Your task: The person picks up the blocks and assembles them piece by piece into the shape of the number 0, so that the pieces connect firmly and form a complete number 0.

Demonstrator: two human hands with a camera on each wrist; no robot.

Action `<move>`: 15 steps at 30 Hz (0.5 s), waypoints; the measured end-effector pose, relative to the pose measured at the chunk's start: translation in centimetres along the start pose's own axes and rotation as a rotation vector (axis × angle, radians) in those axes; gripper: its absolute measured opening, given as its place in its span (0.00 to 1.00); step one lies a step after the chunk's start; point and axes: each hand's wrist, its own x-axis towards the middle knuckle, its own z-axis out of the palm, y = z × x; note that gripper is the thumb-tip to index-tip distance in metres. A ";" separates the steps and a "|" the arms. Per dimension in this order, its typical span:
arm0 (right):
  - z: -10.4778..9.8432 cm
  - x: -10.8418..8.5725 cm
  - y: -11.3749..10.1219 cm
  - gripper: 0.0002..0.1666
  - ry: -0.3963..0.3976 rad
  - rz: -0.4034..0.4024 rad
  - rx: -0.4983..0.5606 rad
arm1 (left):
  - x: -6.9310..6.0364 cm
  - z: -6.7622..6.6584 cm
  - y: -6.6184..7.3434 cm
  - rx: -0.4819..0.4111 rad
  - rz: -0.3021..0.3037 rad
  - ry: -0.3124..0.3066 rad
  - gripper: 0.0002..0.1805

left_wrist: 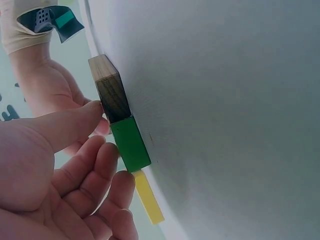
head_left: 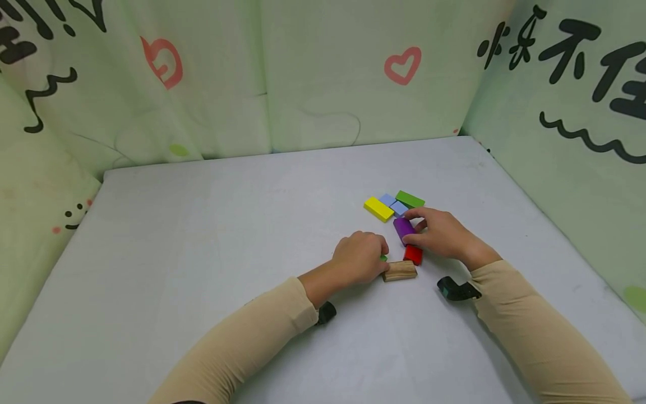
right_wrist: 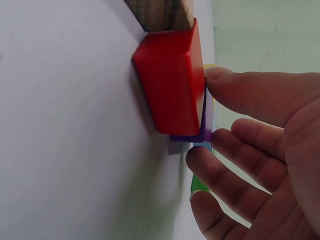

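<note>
At the left, the near green block [left_wrist: 131,145] appears pinched by the left hand [head_left: 359,258], its fingers bent and its thumb tip laid against the wooden block [head_left: 400,270]; if that thumb is pressed harder, the wooden block could be nudged askew. Beyond the left hand's fingers, the yellow block [head_left: 378,209] is set beside two light blue blocks [head_left: 399,209]. Between the hands, the purple block [head_left: 402,228] is pinched by the thumb and fingers of the right hand [head_left: 444,233]; were it pushed too far forward, the blue blocks and the far green block [head_left: 410,199], just past the right fingertips, could be shoved apart. The red block [head_left: 413,255], below the right thumb, could be knocked out of line if brushed. No container is seen; the blocks are borne directly by the white table [head_left: 202,252].
</note>
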 end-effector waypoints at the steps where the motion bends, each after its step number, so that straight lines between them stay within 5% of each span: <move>1: 0.0 0.0 0.0 0.36 0.000 0.000 0.000 | 0.0 0.0 0.0 0.001 -0.001 -0.001 0.16; 15: 0.0 -0.1 0.0 0.35 -0.003 -0.010 -0.001 | 0.0 0.1 0.0 0.001 0.011 0.003 0.16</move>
